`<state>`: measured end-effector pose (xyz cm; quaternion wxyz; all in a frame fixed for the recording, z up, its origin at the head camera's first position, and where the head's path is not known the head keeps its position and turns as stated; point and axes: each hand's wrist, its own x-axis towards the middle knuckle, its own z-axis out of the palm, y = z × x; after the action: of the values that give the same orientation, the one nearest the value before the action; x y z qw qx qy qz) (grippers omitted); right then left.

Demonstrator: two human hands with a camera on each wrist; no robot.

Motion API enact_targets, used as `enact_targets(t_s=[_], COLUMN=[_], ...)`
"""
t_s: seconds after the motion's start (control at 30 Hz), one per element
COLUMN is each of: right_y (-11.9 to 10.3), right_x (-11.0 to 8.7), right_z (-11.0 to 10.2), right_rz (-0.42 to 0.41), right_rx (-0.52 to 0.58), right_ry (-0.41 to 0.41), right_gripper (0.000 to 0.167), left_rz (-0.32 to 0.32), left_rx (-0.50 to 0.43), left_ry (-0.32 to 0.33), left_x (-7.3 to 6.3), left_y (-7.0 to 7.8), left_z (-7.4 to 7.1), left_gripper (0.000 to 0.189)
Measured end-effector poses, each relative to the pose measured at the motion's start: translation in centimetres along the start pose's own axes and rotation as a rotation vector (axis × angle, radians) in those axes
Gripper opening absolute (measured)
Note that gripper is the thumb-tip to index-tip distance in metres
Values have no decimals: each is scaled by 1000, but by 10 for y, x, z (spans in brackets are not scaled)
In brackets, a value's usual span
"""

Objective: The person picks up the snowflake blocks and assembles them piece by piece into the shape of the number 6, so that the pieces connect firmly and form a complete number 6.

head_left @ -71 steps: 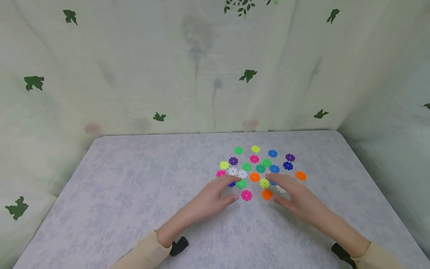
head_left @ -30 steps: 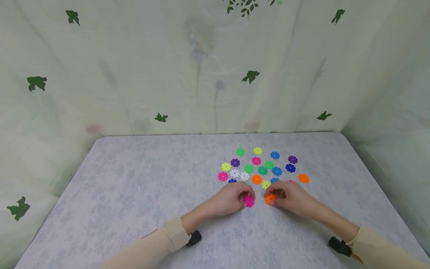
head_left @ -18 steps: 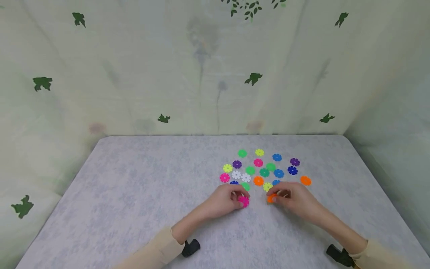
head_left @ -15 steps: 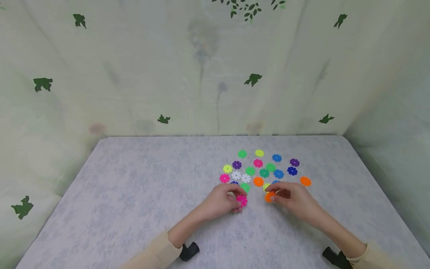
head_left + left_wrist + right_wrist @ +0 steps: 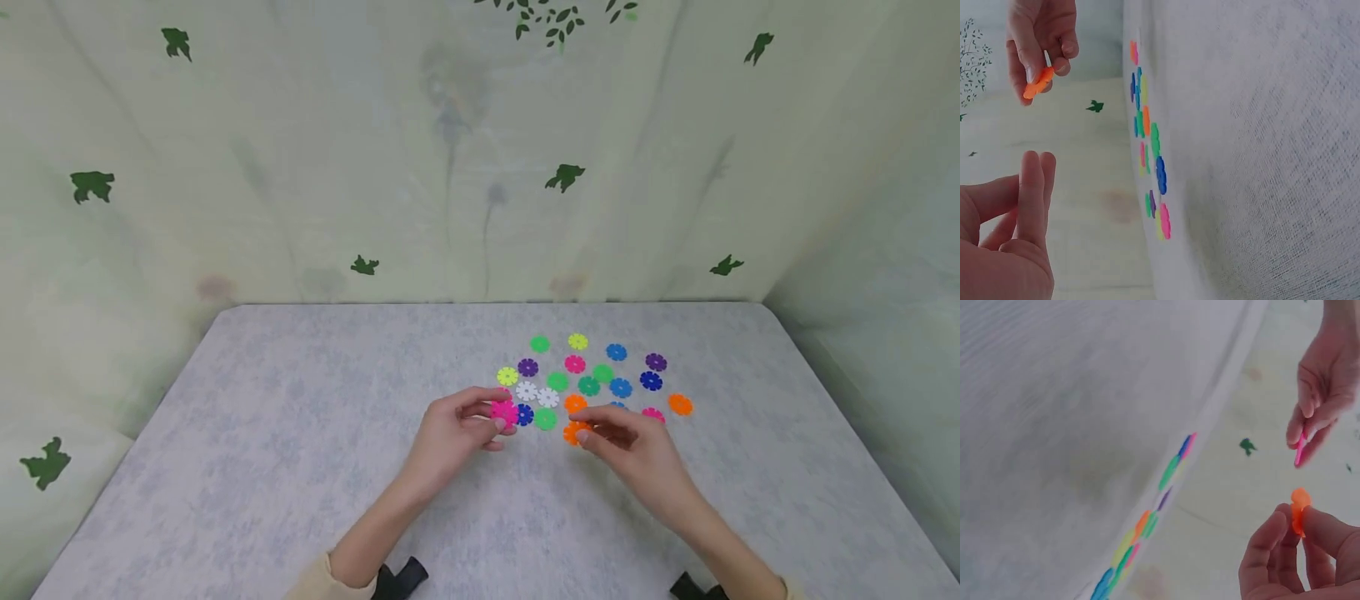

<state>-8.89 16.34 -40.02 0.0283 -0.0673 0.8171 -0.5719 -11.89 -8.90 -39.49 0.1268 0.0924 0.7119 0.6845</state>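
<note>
My left hand (image 5: 448, 432) pinches a pink notched plastic disc (image 5: 503, 414) between thumb and fingers, raised above the table. That pink disc (image 5: 1300, 450) appears edge-on in the right wrist view, but my own fingers hide it in the left wrist view. An orange notched disc (image 5: 574, 433) is gripped by the thumb and fingertips of my right hand (image 5: 643, 457), also off the table. The two held discs are apart. In the left wrist view, a thin pale edge shows between the right fingers behind the orange disc (image 5: 1039, 84); I cannot tell what it is.
Several more discs lie flat and spread out behind the hands, among them a dark blue disc (image 5: 524, 415), a green disc (image 5: 545, 419) and an orange disc (image 5: 681, 405). The grey table (image 5: 315, 400) meets a pale printed curtain (image 5: 300, 167) at the back and sides.
Both hands started empty over the discs, then took hold of the pink and the orange disc. Since half a second ago they have risen and shifted left with them.
</note>
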Motion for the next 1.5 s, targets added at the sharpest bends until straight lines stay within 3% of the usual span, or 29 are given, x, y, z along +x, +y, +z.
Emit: enact_targets(t_s=[0.3, 0.6, 1.07, 1.37, 1.5], right_y=[-16, -21, -19, -15, -12], right_x=[-13, -20, -22, -21, -18], right_z=[19, 40, 47, 48, 47], right_rz=[-45, 4, -101, -80, -57], right_rx=[34, 69, 51, 51, 127], right_ry=[59, 109, 97, 76, 14], right_gripper=[30, 19, 22, 23, 16], left_rz=[-69, -140, -163, -226, -238], left_rx=[-94, -168, -236, -320, -330], left_ry=[3, 6, -31, -70, -80], left_x=[-21, -30, -32, -29, -30], left_y=[6, 7, 1, -5, -7], left_z=[9, 14, 16, 18, 16], left_gripper=[29, 29, 30, 31, 31])
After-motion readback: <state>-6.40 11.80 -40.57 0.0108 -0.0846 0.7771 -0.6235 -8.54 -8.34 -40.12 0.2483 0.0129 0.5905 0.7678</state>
